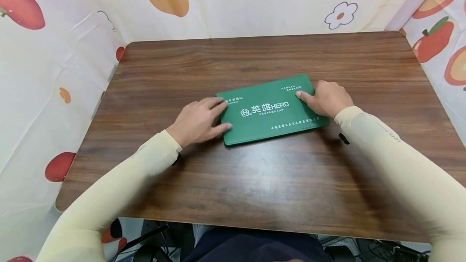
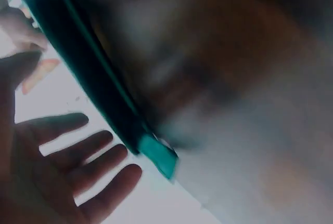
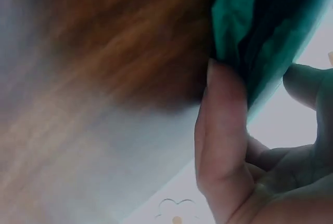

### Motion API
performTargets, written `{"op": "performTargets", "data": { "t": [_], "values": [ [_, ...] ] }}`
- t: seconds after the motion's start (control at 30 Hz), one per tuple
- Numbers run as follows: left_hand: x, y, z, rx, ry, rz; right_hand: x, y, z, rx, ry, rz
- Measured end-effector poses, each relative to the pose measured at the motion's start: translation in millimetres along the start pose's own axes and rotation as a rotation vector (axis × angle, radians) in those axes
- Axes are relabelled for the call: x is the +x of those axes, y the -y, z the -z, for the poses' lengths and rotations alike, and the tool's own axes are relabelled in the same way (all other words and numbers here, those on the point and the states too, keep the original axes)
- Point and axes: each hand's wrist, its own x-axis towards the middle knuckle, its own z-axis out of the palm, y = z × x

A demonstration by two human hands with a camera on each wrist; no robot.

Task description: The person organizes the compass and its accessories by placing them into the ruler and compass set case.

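A flat green case (image 1: 269,110) with white lettering and a HERO logo lies slightly slanted across the middle of the wooden table. At its right end my right hand (image 1: 330,98) pinches it, thumb on the top face. The right wrist view shows the fingers (image 3: 223,130) on the opposite side of the case's edge (image 3: 276,52). Beside the left end is my left hand (image 1: 202,120), fingers spread, their tips overlapping the cover in the head view. Seen from the left wrist, those fingers (image 2: 99,156) extend fairly straight near the case's side (image 2: 83,57).
The brown wooden table (image 1: 255,189) has rounded far corners. Fruit-printed white sheeting (image 1: 255,7) hangs behind it and on both sides. Below the near edge are the person's dark-clothed lap (image 1: 255,248) and some cables (image 1: 378,250).
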Motion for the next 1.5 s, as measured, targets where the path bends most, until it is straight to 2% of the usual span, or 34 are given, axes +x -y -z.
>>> {"op": "performTargets", "data": {
  "t": [0.07,0.17,0.3,0.37,0.47,0.67,0.83,0.93,1.27,1.4,1.5],
  "values": [
    [-1.5,-5.0,-0.8,-0.006,0.04,-0.055,-5.7,4,-2,-0.025,-0.04,0.055],
    [-2.1,-11.7,-1.3,0.008,0.085,-0.089,-17.8,7,-2,-0.093,-0.067,0.25],
    [-0.9,-20.6,-1.5,-0.038,0.105,-0.127,-38.3,-1,1,-0.187,0.027,0.489],
    [-0.7,-24.1,-1.8,-0.079,0.119,-0.157,-47.2,-7,0,-0.211,0.086,0.528],
    [-1.4,-25.2,-1.2,-0.107,0.153,-0.17,-56.0,-16,-4,-0.237,0.109,0.546],
    [-0.4,-18.5,2.0,-0.06,0.184,-0.129,-58.6,-14,-9,-0.199,0.073,0.579],
    [15.7,-19.4,-1.0,-0.021,0.22,-0.107,-55.0,-4,-11,-0.182,0.049,0.605],
    [25.8,-13.7,0.5,0.001,0.235,-0.071,-47.3,4,-13,-0.179,0.04,0.612],
    [34.2,37.0,8.0,-0.083,0.337,0.093,6.7,46,-13,-0.152,0.112,0.593],
    [36.9,59.5,7.7,-0.107,0.367,0.162,25.8,65,-14,-0.157,0.114,0.597],
    [40.0,73.6,7.1,-0.114,0.365,0.193,36.2,76,-16,-0.151,0.08,0.608]
  ]
}}
